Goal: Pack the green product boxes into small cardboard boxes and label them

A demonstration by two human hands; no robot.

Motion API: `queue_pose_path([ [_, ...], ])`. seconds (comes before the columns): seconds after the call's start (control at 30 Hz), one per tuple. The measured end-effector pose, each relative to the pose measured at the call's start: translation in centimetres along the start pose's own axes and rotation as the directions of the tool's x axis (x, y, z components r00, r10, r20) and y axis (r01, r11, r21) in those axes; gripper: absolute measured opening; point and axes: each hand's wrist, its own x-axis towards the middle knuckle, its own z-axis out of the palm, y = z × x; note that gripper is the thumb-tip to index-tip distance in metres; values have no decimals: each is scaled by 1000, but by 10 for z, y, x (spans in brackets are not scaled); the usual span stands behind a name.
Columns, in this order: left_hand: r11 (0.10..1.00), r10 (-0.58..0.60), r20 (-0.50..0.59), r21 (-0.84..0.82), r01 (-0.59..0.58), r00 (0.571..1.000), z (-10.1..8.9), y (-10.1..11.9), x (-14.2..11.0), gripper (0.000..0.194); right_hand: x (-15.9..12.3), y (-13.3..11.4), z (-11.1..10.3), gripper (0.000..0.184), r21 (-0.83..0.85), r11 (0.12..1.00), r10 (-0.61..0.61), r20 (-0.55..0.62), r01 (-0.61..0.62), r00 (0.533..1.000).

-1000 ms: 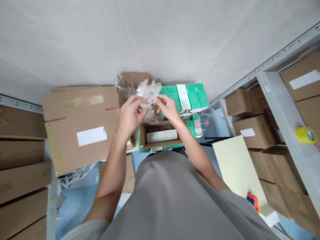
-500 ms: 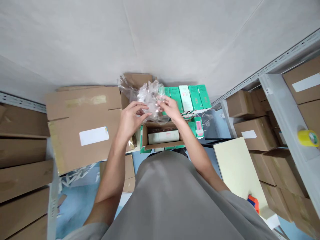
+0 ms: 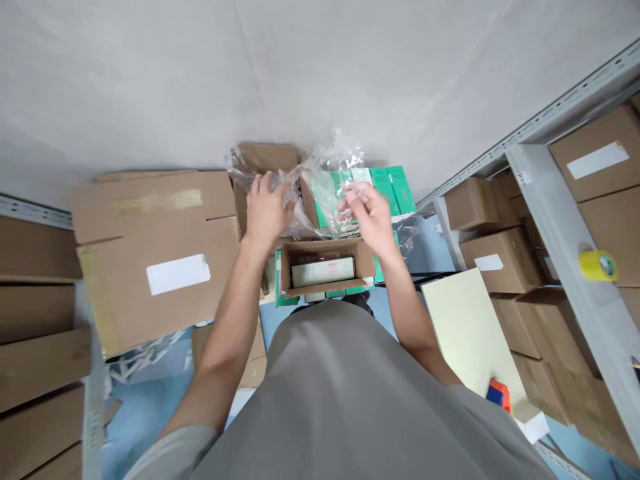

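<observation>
A crumpled sheet of clear plastic film (image 3: 325, 200), perhaps a bag, is spread above the cartons against the wall. My right hand (image 3: 370, 217) pinches it over the green boxes with curled fingers. At the film's left end is my left hand (image 3: 266, 208), its thumb apart from the fingers, touching the plastic over an open brown carton (image 3: 267, 159). Nearer my body stands a small open carton (image 3: 367, 261) with a white box (image 3: 323, 271) lying inside. Several green boxes (image 3: 400, 190) are lined up along the wall.
On the left lies a large labelled cardboard carton (image 3: 175, 233). Shelves with brown cartons (image 3: 530, 327) flank both sides. A yellow tape roll (image 3: 598, 265) is at the right shelf post. A cream board (image 3: 473, 327) carries an orange and blue tool (image 3: 499, 395).
The bunched plastic has been spread out wider and higher. My right hand moved right with it; my left hand shifted up and its fingers came apart.
</observation>
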Motion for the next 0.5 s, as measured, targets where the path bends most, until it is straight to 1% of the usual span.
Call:
queue_pose_path([
  [0.07,999,-42,-54,-18,41,998,1,-1,1,59,-15,-18,-13,50,28,999,-17,-75,19,997],
  [0.13,997,-25,-145,-78,14,989,-1,4,-5,60,-30,-33,-26,47,58,998,-22,-135,30,991],
  [0.17,990,-12,-177,-140,-13,984,-3,9,-11,61,-38,-37,-32,46,71,997,-20,-157,32,987],
  [0.2,973,-4,-182,-227,-38,983,-5,16,-18,63,-46,-40,-36,45,82,996,-17,-175,32,984],
  [0.23,942,-1,-160,-331,-53,987,-7,23,-24,65,-53,-41,-40,45,88,996,-11,-185,28,983],
  [0.27,900,-4,-115,-433,-47,993,-9,31,-31,66,-59,-40,-42,45,88,996,0,-184,17,983],
  [0.33,824,-16,-3,-566,12,1000,-11,43,-42,69,-68,-33,-44,46,80,997,24,-164,-11,986],
  [0.4,808,-42,73,-584,77,996,-14,50,-50,73,-75,-23,-46,45,71,997,49,-151,-38,987],
  [0.47,807,-57,128,-578,121,990,-16,52,-55,70,-79,-12,-48,43,79,995,70,-169,-57,983],
  [0.5,801,-45,156,-585,129,987,-17,52,-58,69,-81,-7,-49,43,94,993,81,-187,-64,979],
])
